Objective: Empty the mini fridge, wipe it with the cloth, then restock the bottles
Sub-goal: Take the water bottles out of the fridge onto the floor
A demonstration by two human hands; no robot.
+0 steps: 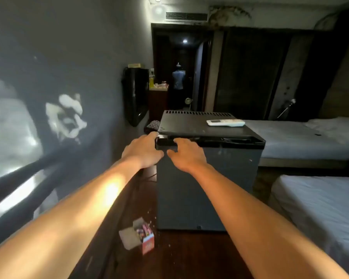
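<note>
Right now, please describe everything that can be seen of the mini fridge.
The mini fridge is a dark grey, boxy cabinet that looks like metal. It stands upright on a dark wooden surface. Its plain door faces the camera and looks closed, with a black recessed strip along its top edge. The flat top has a row of vent slots at the back and carries a white remote. The left hand and the right hand grip the door's upper corner on the person's left.

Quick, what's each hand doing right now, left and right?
The left hand grips the top corner of the fridge door, fingers curled round it.
The right hand grips the door's top edge beside it, fingers hooked over.
</note>
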